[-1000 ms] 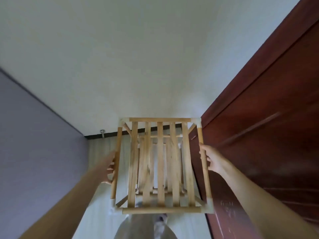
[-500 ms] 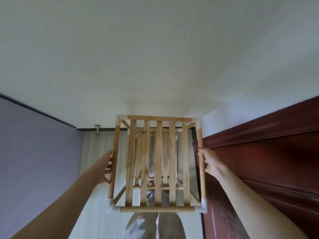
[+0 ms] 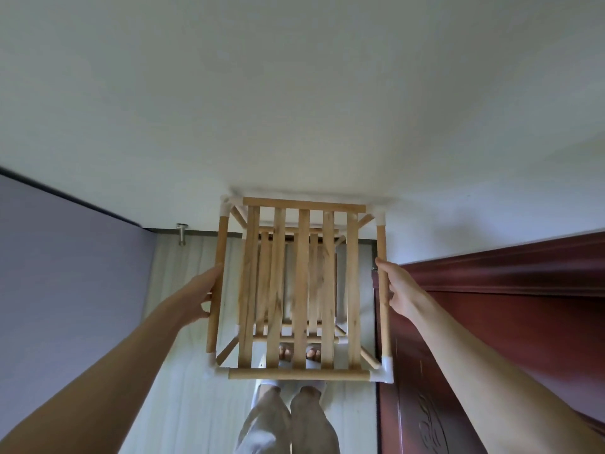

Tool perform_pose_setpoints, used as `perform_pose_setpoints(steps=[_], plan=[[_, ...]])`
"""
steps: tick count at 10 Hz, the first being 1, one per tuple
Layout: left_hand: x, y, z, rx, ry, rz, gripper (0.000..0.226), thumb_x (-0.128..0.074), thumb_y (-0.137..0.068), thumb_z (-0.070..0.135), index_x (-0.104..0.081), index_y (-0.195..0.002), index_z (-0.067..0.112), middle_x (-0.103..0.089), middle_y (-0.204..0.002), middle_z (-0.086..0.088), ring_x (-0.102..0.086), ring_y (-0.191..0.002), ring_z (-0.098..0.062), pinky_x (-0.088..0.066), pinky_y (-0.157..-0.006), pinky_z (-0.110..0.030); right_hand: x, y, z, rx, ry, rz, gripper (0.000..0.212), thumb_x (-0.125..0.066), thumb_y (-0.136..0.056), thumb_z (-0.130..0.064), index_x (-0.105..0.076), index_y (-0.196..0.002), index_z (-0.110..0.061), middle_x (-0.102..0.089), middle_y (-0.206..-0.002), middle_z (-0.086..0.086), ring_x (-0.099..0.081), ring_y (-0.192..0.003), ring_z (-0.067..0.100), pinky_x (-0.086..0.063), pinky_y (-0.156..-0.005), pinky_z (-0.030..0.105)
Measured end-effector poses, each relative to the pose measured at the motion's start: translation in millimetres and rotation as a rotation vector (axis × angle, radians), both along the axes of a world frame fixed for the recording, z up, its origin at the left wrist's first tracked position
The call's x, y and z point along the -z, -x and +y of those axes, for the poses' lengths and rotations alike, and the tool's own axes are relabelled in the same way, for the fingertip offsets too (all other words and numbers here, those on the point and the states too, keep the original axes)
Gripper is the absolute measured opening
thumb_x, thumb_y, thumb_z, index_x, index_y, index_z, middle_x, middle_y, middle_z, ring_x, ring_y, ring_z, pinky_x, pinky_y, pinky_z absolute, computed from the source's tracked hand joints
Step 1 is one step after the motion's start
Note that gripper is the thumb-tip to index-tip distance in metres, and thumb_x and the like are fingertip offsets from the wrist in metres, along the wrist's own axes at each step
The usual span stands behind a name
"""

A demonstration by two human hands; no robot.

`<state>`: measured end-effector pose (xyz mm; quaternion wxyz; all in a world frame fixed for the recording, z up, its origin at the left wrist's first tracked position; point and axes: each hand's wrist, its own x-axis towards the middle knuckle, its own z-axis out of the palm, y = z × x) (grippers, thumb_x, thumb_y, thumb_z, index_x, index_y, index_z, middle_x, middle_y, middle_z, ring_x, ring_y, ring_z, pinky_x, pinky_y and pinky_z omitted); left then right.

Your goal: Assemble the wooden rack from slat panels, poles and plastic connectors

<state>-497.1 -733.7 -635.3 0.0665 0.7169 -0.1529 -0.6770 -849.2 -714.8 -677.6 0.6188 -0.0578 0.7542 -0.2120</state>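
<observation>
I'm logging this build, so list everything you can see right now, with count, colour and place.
Assembled wooden slatted rack: one, light wood, centre, held at both side poles.
White plastic corner connectors: four at the near panel's corners.
Dark red wooden door: one, right.
Metal door stopper: one, silver, on the dark skirting, left.
Purple wall: left.
Slippered feet: two, seen through the slats.
Left hand: grip on left pole.
Right hand: grip on right pole.

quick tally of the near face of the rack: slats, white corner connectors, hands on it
Flat wooden slats: 5
White plastic corner connectors: 4
Hands gripping the round side poles: 2, left hand, right hand
Total: 11
</observation>
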Motion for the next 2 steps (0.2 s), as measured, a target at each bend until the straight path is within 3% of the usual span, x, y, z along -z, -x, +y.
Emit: perform_pose_setpoints(steps=[1, 2], plan=[[-6.7, 6.6, 4.7, 0.045, 0.032, -0.021, 0.059, -0.045, -0.096, 0.041, -0.032, -0.142, 0.007, -0.034, -0.146, -0.013, -0.029, -0.137, -0.031, -0.023, -0.113, -0.052, -1.1, 6.2, 6.3, -0.037, 0.004, 0.019, 0.021, -0.054, -0.089, -0.042, -0.046, -0.096, -0.024, -0.038, -0.078, -0.007, -0.041, -0.075, 0.012, -0.037, -0.07, 0.027], [-22.1, 18.3, 12.2, 0.087, 0.102, -0.076, 0.053, -0.04, -0.1, 0.031, -0.028, -0.145, 0.007, -0.03, -0.15, -0.012, -0.026, -0.139, -0.029, -0.021, -0.114, -0.048, -18.7, 4.8, 4.3, -0.091, 0.052, 0.001, 0.035, -0.056, -0.085, -0.04, -0.047, -0.113, -0.02, -0.045, -0.09, -0.007, -0.042, -0.099, 0.018, -0.039, -0.093, 0.037]])
